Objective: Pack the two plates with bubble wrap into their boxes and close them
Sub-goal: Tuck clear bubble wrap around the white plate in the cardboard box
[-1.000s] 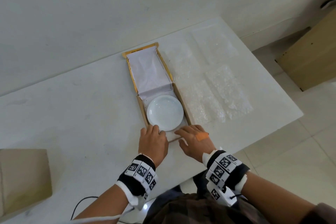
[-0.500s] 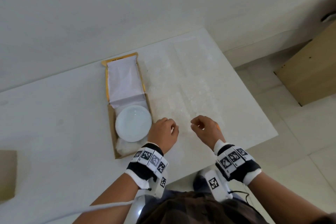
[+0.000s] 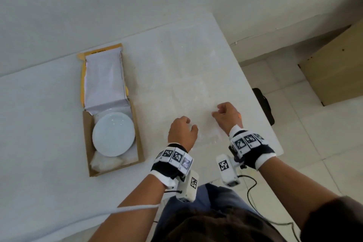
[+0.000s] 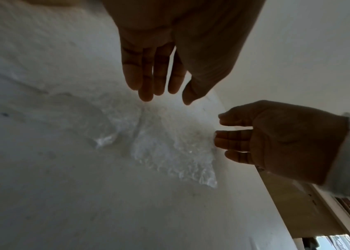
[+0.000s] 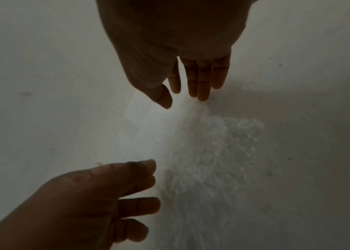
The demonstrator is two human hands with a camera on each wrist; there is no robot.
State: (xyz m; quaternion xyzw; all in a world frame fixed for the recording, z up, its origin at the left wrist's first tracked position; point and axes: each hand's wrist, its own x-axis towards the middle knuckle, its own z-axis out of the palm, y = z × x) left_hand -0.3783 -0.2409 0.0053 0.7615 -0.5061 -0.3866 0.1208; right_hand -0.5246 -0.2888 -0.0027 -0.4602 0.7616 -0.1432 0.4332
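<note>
An open cardboard box lies on the white table, its lid folded back and lined with white paper. Inside, a white plate rests on bubble wrap. To the right of the box, clear bubble wrap sheets lie flat on the table. My left hand and right hand hover side by side just above the nearest sheet, fingers relaxed and holding nothing. The wrist views show both hands' fingers pointing down at the wrap.
The table's right edge runs close to my right hand. Beyond it, a dark object and a large cardboard box stand on the tiled floor. Cables hang near my lap.
Both hands left the near edge of the open box and moved right, over the bubble wrap sheets. The view swung right, so the box now lies to the left.
</note>
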